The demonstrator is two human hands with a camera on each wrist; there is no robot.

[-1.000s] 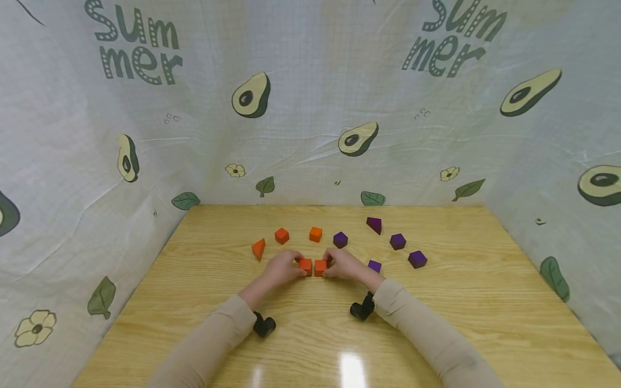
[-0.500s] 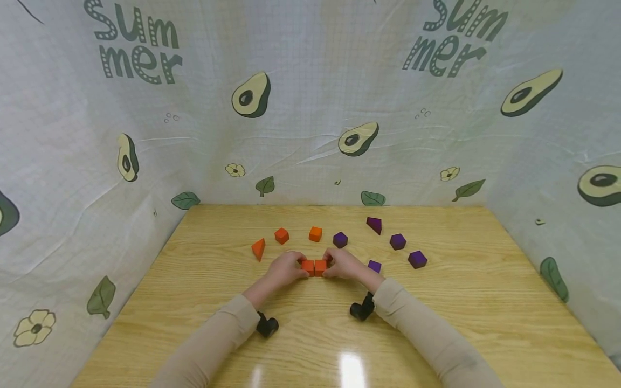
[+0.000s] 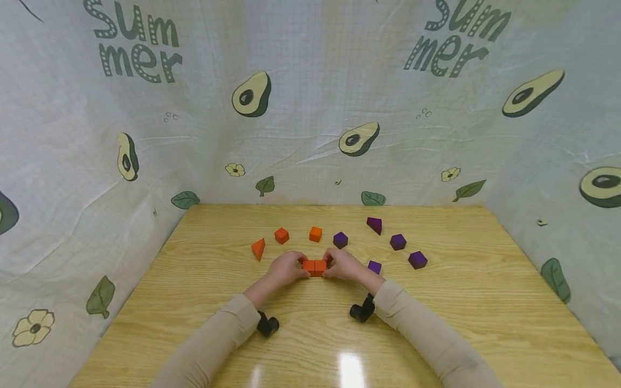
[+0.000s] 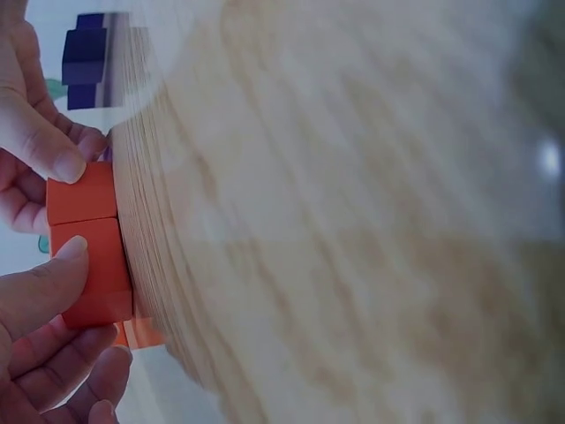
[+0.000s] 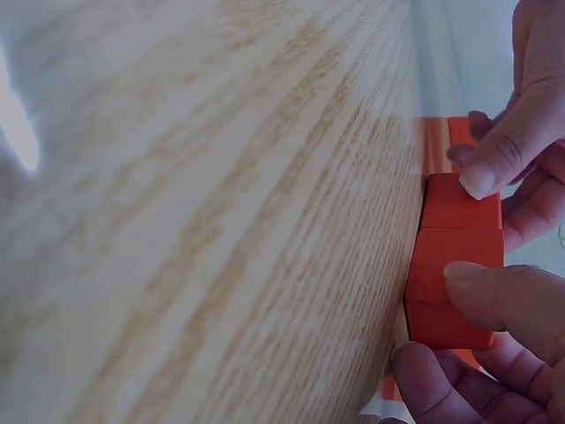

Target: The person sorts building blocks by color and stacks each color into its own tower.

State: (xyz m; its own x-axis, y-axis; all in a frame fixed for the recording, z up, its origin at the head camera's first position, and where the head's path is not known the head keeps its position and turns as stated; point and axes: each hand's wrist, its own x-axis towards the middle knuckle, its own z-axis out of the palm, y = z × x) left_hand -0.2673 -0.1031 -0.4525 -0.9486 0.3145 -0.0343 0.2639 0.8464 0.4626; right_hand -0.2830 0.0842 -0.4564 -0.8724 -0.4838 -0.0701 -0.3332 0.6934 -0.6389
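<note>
Two red-orange cubes sit side by side on the wooden table, their faces touching. My left hand [image 3: 286, 268] pinches the left cube [image 3: 308, 268] between thumb and fingers. On the other side, my right hand [image 3: 343, 264] pinches the right cube [image 3: 321, 268] the same way. Seen from the left wrist, the left cube [image 4: 95, 269] lies under my left thumb, flush against the right cube [image 4: 84, 196]. The right wrist view shows both cubes resting on the tabletop, a thin seam between them.
Behind the hands are an orange triangular block [image 3: 259, 249], a red cube [image 3: 282, 235], an orange cube [image 3: 315, 234] and a purple cube [image 3: 340, 240]. Rightward lie a dark purple triangular block [image 3: 374, 224] and more purple cubes [image 3: 418, 260]. A patterned cloth [image 3: 301, 134] hangs behind the table [image 3: 310, 345].
My left hand has slid the left cube rightward, closing the gap until it meets the right cube. My right hand and its cube have stayed in place.
</note>
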